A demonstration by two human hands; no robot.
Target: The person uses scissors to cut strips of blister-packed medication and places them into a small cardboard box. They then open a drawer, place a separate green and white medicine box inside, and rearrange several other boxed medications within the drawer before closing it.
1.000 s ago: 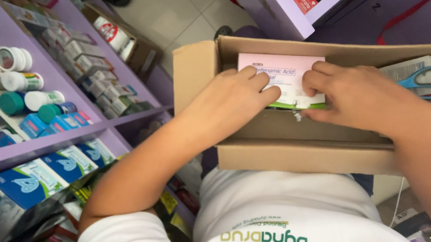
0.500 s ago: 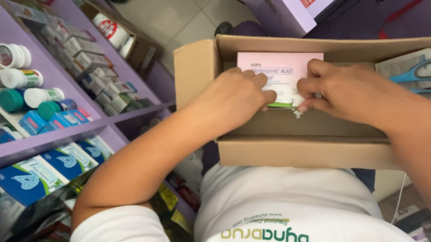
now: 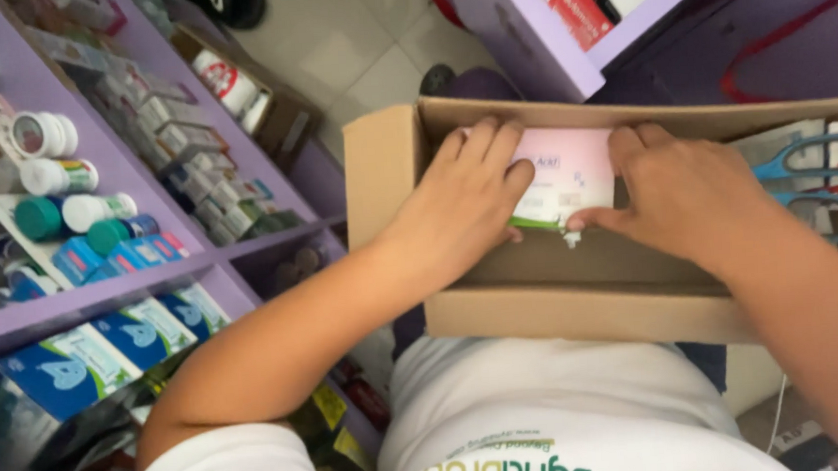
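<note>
A brown cardboard box [image 3: 579,313] rests against my body, its top open. Inside it lies a flat pink and white carton [image 3: 570,173] with a green strip along its near edge. My left hand [image 3: 461,204] covers the carton's left end, fingers curled over the top. My right hand [image 3: 683,195] grips the carton's right end, thumb under the near edge. Both hands hold the carton inside the box. What sits beneath the carton is hidden.
Blue-handled scissors [image 3: 814,187] lie in the box at the right. Purple shelves [image 3: 150,281] at my left carry small bottles, jars and blue boxes. A purple counter [image 3: 563,52] with red packs stands beyond the box. Tiled floor [image 3: 349,46] shows between them.
Both hands have slid a little further over the pink carton, and my left fingers now cover more of its left end. The box stays put.
</note>
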